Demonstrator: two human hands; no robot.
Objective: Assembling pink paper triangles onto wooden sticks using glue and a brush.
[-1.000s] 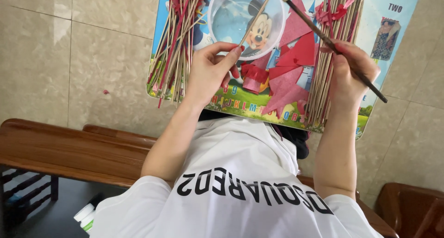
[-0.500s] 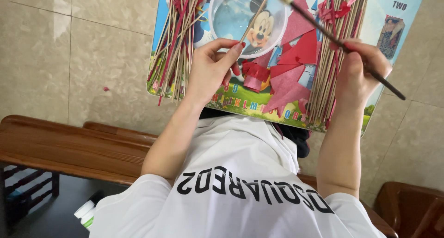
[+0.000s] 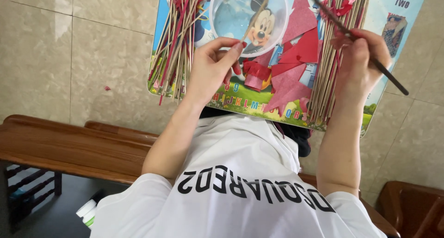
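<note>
The left hand [image 3: 210, 71] pinches a thin stick [image 3: 256, 12] over a clear bowl [image 3: 231, 7]. The right hand [image 3: 360, 64] grips a dark brush [image 3: 365, 53].

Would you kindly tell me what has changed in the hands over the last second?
The right hand slid its grip up the dark brush, so less handle now trails behind it. The left hand still pinches the thin stick over the clear bowl.

Light: bright, even daylight is cast; shadows are kept soft.
Glare: a pale sheen is seen on the tiled floor [image 3: 60, 30].
Focus: the centre is rendered sharp.
</note>
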